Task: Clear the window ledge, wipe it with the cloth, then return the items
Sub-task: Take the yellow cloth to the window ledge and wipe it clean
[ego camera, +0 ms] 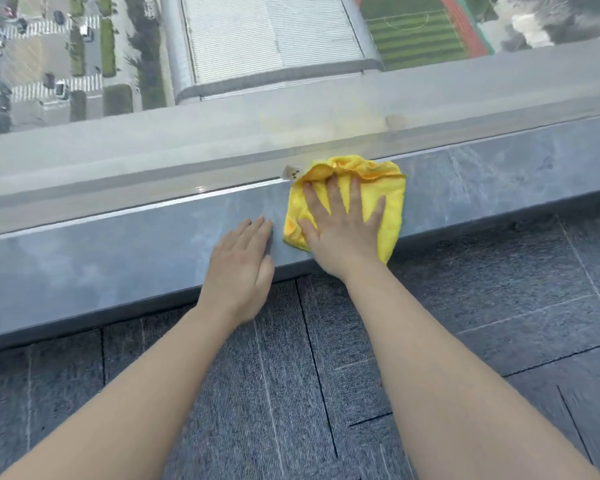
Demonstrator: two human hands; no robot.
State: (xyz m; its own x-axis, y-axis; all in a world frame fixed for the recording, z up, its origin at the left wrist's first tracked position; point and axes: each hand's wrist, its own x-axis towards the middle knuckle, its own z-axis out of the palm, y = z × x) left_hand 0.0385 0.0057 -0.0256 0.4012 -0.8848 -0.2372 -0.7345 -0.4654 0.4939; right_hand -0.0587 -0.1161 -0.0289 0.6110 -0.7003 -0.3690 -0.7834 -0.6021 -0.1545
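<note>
Head view: carpet below ledge

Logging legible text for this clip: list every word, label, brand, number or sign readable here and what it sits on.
No text can be read in this view.
Small tag at the glass edge beside the yellow cloth: dark marks, too small and blurred to read.
Yellow cloth under the right hand: no label shows.
Window ledge, where the left hand rests: no print.
Cars on the street below: no plates or signs legible.
</note>
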